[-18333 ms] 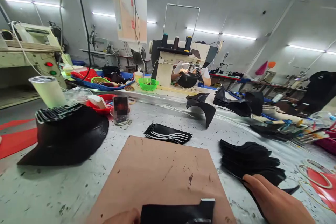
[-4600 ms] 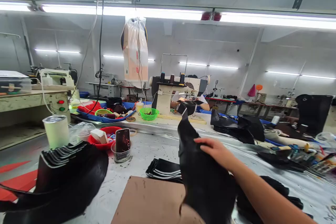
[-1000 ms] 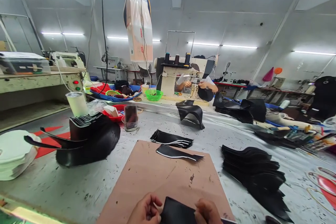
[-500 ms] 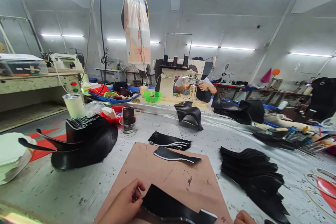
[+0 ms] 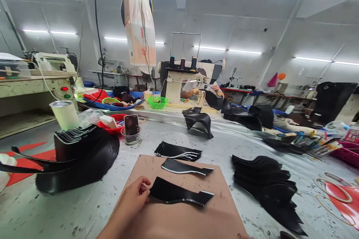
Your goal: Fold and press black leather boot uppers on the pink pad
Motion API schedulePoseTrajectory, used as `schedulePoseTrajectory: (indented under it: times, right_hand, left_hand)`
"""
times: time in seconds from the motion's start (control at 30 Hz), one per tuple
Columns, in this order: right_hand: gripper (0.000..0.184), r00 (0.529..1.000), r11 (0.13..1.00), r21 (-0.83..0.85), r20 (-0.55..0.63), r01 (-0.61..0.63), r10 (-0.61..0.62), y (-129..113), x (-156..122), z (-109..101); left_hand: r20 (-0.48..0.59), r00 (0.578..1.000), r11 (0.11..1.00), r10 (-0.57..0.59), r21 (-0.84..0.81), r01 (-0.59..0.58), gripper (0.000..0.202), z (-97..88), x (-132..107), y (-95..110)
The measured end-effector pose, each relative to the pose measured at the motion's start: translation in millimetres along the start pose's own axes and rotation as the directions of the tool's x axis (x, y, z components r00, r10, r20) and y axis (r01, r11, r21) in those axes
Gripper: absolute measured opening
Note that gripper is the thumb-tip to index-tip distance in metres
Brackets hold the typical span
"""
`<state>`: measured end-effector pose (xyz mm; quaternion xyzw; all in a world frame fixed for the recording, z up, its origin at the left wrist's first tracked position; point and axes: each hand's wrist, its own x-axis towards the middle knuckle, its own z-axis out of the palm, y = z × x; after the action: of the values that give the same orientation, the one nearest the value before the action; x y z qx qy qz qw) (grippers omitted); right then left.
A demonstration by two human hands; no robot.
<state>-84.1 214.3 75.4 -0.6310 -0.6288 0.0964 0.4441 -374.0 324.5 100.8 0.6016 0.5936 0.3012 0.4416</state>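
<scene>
My left hand (image 5: 135, 196) pinches the left end of a black leather piece (image 5: 178, 193), its fingers closed. The piece has a white-edged tab at its right end and lies low over a brown board (image 5: 174, 220). Just beyond it, a second black leather piece (image 5: 183, 167) with a white edge rests on the board. A stack of similar white-edged pieces (image 5: 178, 151) sits at the board's far edge. My right hand is out of the picture.
A fanned pile of black leather pieces (image 5: 262, 183) lies to the right, a larger black stack (image 5: 81, 164) to the left. A phone (image 5: 131, 125) stands in a glass bowl. Behind a sewing machine (image 5: 176, 86), another person handles black material.
My left hand has moved the black leather piece away from me, up the board. My right hand has left the picture at the bottom. The view has turned slightly right.
</scene>
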Motion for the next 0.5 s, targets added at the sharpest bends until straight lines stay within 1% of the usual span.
schedulePoseTrajectory:
  times: [0.03,0.07,0.1,0.13,0.17,0.2,0.23,0.3,0.33,0.4,0.5]
  right_hand:
    - [0.013,0.990,0.998,-0.013,0.125,0.067,-0.065,-10.7,11.1,1.7]
    - [0.006,0.962,0.991,-0.035,0.247,0.129,-0.117,-22.1,26.8,7.6]
    - [0.010,0.928,0.982,-0.065,0.343,0.176,-0.144,-33.5,45.5,17.7]
    - [0.018,0.907,0.975,-0.103,0.397,0.199,-0.143,-43.8,65.6,31.1]
    - [0.024,0.906,0.971,-0.144,0.406,0.193,-0.120,-52.3,85.0,46.6]
    - [0.027,0.922,0.971,-0.171,0.377,0.168,-0.093,-58.3,102.1,62.5]
    - [0.032,0.925,0.971,-0.185,0.373,0.153,-0.074,-61.5,115.9,77.5]
    - [0.041,0.925,0.972,-0.195,0.376,0.130,-0.048,-60.1,131.6,100.2]
    - [0.044,0.926,0.973,-0.196,0.376,0.120,-0.039,-56.2,134.4,107.1]
    - [0.047,0.931,0.976,-0.190,0.363,0.106,-0.030,-45.3,133.9,112.8]
    - [0.050,0.952,0.979,-0.187,0.305,0.078,-0.017,-26.9,131.2,110.1]
  left_hand:
    - [-0.021,1.000,1.000,0.019,0.015,-0.018,0.019,2.5,0.5,0.1]
    - [-0.042,0.998,0.999,0.036,0.031,-0.035,0.016,4.4,0.1,-0.4]
    - [-0.065,0.997,0.998,0.051,0.047,-0.048,0.013,5.7,-0.9,-1.4]
    - [-0.085,0.994,0.996,0.067,0.062,-0.062,0.011,6.6,-2.3,-2.7]
    - [-0.103,0.991,0.994,0.083,0.075,-0.076,0.010,7.1,-4.0,-4.0]
    - [-0.115,0.988,0.992,0.101,0.085,-0.092,0.008,7.4,-5.7,-5.2]
    - [-0.121,0.985,0.990,0.119,0.092,-0.109,0.007,7.7,-7.2,-6.0]
    - [-0.116,0.981,0.984,0.158,0.097,-0.147,0.007,8.2,-9.0,-6.2]
    - [-0.107,0.979,0.982,0.174,0.096,-0.164,0.008,8.5,-9.2,-5.5]
    - [-0.093,0.976,0.978,0.197,0.094,-0.188,0.010,8.6,-8.7,-3.1]
    - [-0.107,0.972,0.976,0.207,0.091,-0.198,0.012,8.1,-6.7,0.7]
